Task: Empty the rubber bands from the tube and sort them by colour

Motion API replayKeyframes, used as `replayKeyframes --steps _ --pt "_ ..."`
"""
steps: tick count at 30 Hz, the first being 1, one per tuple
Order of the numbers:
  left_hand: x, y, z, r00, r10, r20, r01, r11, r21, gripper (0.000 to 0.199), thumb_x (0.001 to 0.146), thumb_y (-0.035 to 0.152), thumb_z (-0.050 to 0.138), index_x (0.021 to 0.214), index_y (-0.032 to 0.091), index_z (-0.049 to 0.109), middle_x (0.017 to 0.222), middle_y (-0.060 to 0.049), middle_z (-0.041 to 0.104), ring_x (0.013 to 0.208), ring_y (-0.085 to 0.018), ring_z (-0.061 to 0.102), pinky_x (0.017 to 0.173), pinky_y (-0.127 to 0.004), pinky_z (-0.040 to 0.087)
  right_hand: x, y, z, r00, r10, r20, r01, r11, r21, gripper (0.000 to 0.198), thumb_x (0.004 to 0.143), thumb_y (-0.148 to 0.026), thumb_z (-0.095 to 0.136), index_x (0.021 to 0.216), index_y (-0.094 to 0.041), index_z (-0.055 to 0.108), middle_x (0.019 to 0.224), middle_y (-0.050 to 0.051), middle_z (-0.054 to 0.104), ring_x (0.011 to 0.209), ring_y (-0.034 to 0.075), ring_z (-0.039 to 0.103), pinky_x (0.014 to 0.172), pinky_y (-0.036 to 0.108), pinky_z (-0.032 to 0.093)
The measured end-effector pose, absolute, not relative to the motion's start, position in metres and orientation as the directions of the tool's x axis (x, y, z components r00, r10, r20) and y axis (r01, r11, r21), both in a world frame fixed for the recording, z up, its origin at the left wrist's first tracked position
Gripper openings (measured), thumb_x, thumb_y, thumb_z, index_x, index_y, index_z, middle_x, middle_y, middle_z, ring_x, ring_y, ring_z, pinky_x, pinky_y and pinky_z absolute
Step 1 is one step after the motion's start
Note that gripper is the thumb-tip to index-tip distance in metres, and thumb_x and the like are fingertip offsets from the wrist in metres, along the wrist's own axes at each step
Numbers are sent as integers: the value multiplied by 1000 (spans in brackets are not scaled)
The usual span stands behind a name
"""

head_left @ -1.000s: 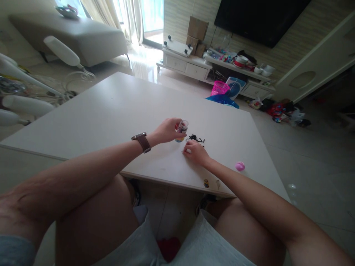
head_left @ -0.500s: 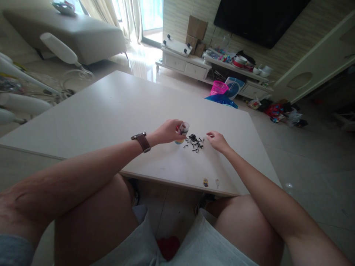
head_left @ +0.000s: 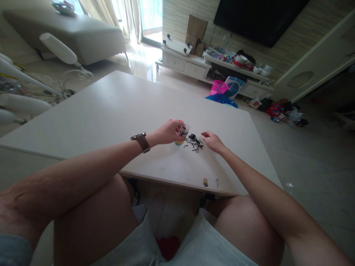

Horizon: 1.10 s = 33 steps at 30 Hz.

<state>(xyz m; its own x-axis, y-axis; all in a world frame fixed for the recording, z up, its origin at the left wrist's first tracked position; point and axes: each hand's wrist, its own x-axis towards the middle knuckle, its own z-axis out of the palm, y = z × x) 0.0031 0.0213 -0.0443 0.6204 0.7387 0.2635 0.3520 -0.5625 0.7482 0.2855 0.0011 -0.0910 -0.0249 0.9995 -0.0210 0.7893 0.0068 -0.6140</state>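
1. In the head view, our only one, we judge the step in hand to be steadying a clear jar [head_left: 184, 130] with one hand while the other works at a scatter of small black pieces [head_left: 195, 142] on the white table [head_left: 133, 99]
2. As we judge it, the next move calls for precision on the right: thumb and fingertip meeting on one thin piece without sweeping its neighbours along, and a quiet grip on the left so the jar does not tip
3. Our left hand [head_left: 169, 132] is clamped around the jar, thumb on the near side and fingers behind; the mouth faces up, uncovered, and we cannot tell whether the base rests on the table
4. Our right hand [head_left: 215, 142] is half open, fingers loosely bent, thumb and forefinger a little apart, just beside the right edge of the scatter; we see nothing between them, though a tiny piece could be hidden
5. The black pieces lie right next to the jar, between our two hands, bunched at the far side and looser nearer us
6. Near the table's close edge, well apart from both hands, lie a small yellow-and-blue figure [head_left: 205, 182] and a pale piece [head_left: 217, 183]
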Motion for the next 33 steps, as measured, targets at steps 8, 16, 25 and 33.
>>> replayKeyframes --steps 8,16,25,33 --pt "4 20 -43 632 742 225 357 -536 765 21 71 29 76 87 17 68 82 -2 69 75 -16 61 74 -29 48 281 -2 -91 -230 971 -63 717 126 -685 21 87 -21 60 104 -19 73 108 7 78 96 19 71 88 32 55" --pt "4 21 -43 644 733 221 350 -539 766 19 71 29 76 82 17 66 80 -3 68 76 -17 61 74 -30 48 290 -1 -94 -212 974 -85 835 135 -534 32 75 -36 83 100 -17 77 104 10 74 82 18 69 78 29 55" --pt "3 22 -48 657 708 260 309 -567 763 20 71 31 77 81 17 67 78 -2 66 72 -16 59 71 -30 48 271 -8 -100 -305 947 -103 807 200 -555 12 73 -20 80 85 -18 78 85 3 75 77 16 67 72 26 52" --pt "3 20 -41 675 692 256 368 -617 696 16 72 29 73 80 18 66 78 -2 64 73 -16 57 72 -30 45 264 -9 -92 -369 928 -49 797 289 -530 12 77 -11 65 77 -19 74 81 1 72 73 14 64 70 24 48"
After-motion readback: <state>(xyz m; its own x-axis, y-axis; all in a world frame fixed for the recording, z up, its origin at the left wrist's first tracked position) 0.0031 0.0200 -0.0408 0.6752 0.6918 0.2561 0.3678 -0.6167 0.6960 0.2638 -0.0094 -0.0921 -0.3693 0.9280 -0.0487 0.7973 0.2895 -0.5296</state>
